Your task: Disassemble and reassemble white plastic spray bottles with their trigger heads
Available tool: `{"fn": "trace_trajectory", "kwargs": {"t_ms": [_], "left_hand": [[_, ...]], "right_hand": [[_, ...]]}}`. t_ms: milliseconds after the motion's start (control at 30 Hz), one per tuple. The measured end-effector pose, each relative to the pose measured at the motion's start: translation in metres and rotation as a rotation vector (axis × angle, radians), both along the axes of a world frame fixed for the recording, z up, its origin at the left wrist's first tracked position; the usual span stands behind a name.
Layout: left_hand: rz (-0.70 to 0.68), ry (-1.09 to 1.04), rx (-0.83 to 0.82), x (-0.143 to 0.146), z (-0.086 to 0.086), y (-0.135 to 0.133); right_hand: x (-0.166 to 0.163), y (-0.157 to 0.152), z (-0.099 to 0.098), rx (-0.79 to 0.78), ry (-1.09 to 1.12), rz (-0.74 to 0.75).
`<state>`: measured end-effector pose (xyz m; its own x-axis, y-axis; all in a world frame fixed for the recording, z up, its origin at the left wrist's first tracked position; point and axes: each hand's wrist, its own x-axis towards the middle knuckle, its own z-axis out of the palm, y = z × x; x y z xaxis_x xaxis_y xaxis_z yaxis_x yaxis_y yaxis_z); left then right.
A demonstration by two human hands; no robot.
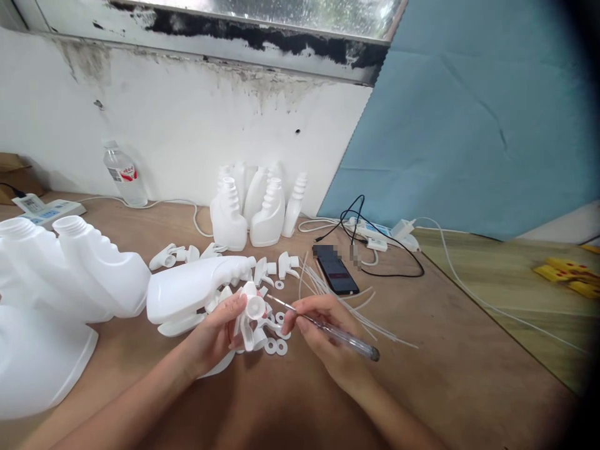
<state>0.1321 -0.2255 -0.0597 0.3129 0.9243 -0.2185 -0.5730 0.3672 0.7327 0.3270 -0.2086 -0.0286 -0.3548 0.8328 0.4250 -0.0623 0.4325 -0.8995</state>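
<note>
My left hand (220, 325) is closed around a white trigger spray head (253, 309), its round collar turned up toward me. In my right hand (323, 322) is a slim screwdriver (344, 337) with a clear handle, gripped like a pen. Its metal tip points at the spray head; whether the two touch I cannot tell. Below and beside the spray head lie several white washers (276, 347) and more white spray parts, partly hidden by my left hand. A white bottle (197, 284) rests on its side just beyond that hand.
Large white jugs (94, 269) crowd the left. Several small white bottles (267, 212) stand by the wall, near a clear water bottle (124, 175). Thin white tubes (347, 306) and a phone (336, 269) lie right of centre, with cables and a power strip (384, 234) behind.
</note>
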Motion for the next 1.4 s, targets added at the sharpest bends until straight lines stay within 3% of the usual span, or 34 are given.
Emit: {"fn": "trace_trajectory", "kwargs": {"t_ms": [133,333,467,567,767,867,933,1067,1133,1267,1400], "left_hand": [[-0.015,0.041,0.002,0.004,-0.003,-0.001],[-0.005,0.051,0.022,0.008,-0.003,-0.002],[-0.013,0.060,0.010,0.009,-0.002,-0.001],[-0.021,0.071,-0.005,0.008,0.000,0.000],[-0.048,0.042,-0.002,0.006,0.000,-0.002],[-0.080,0.032,0.001,0.005,-0.002,-0.002],[-0.088,0.028,-0.008,0.004,-0.002,-0.002],[-0.071,0.021,0.006,0.005,-0.001,0.001],[-0.079,0.028,0.018,0.006,-0.001,0.001],[-0.096,0.048,0.027,0.007,-0.001,-0.002],[-0.093,0.039,0.037,0.008,-0.002,-0.003]], "right_hand": [[-0.002,-0.001,-0.011,0.101,-0.082,-0.076],[-0.004,0.003,-0.020,0.673,-0.284,-0.158],[-0.010,0.001,-0.019,0.855,-0.408,-0.165],[-0.012,-0.002,-0.020,0.791,-0.379,-0.148],[-0.010,-0.008,-0.015,0.112,-0.240,-0.160],[-0.010,-0.008,-0.013,-0.094,-0.078,-0.078],[-0.010,-0.007,-0.015,-0.097,-0.077,-0.076],[-0.011,-0.003,-0.020,0.323,-0.248,-0.086],[-0.011,-0.002,-0.019,0.428,-0.279,-0.105],[-0.008,-0.007,-0.014,0.218,-0.301,-0.162],[-0.010,-0.016,-0.023,0.238,-0.235,-0.259]]}}
